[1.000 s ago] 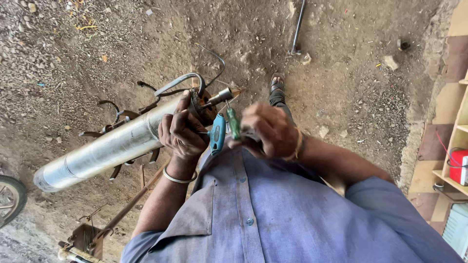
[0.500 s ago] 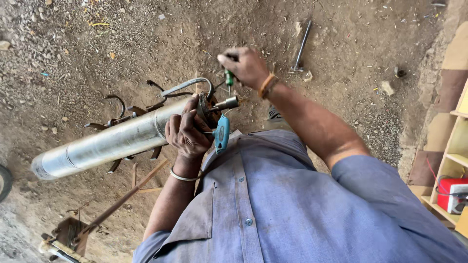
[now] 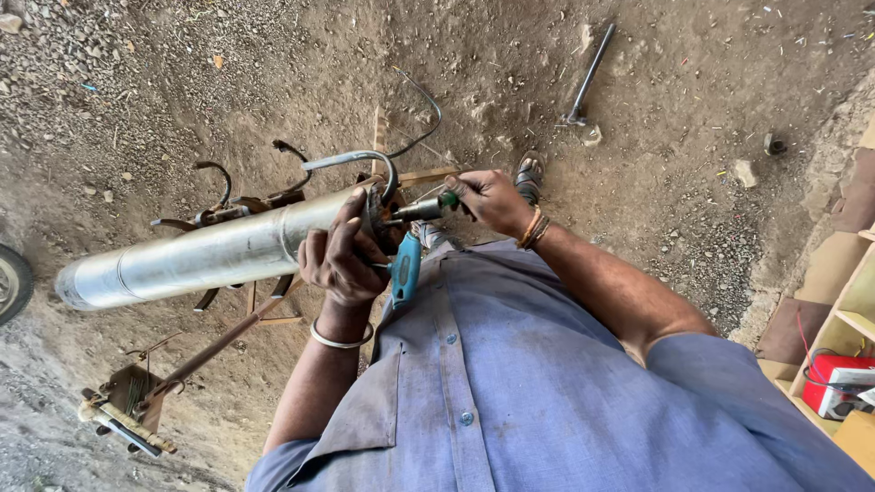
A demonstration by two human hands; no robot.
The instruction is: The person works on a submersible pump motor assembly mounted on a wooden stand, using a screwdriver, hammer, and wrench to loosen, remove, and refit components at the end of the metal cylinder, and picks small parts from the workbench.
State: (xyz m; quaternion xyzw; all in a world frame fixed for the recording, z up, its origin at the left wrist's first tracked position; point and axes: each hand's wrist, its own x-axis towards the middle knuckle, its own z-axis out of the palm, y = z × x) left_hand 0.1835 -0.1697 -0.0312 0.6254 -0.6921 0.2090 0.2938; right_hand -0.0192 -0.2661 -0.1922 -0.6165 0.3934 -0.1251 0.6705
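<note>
A long silvery metal cylinder (image 3: 200, 255) lies across a rusty metal stand (image 3: 228, 196) over the dirt floor. My left hand (image 3: 342, 260) grips its near end, where a curved steel tube (image 3: 360, 164) and a short shaft (image 3: 415, 211) stick out. A blue-handled tool (image 3: 406, 269) hangs at the same hand, by my shirt. My right hand (image 3: 488, 199) holds a green-handled tool (image 3: 447, 199) pressed against the shaft end. A metal bangle circles my left wrist and thread bands my right.
A steel rod (image 3: 588, 77) lies on the dirt at the top right. A wheel's edge (image 3: 11, 284) shows at the left. A rusty clamp frame (image 3: 137, 401) sits at the lower left. Wooden shelves with a red device (image 3: 843, 383) stand at the right. My sandalled foot (image 3: 529, 173) is under the right hand.
My right hand rose from my chest with the green-handled tool, went up above the cylinder end, then came down onto the shaft. My left hand stayed on the cylinder end.
</note>
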